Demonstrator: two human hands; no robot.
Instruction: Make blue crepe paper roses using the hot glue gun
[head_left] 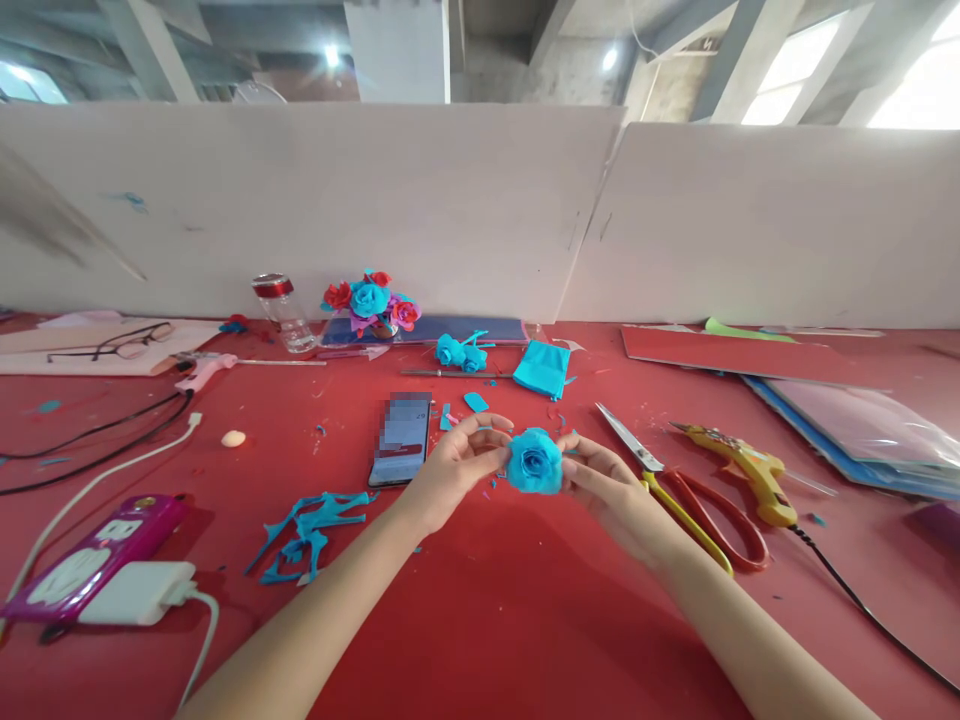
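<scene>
Blue flower [534,462] dead ahead at our twelve o'clock, left hand [457,468] at its nine, right hand [619,500] at its three, both pinching its edges, fingers half-curled. We're probably petal-shaping; next tweak likely wants a soft touch.

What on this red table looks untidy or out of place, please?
Mainly the blue scraps: they lie in a loose, ragged tangle near the phone, like offcuts. The held blue flower looks intact.
</scene>
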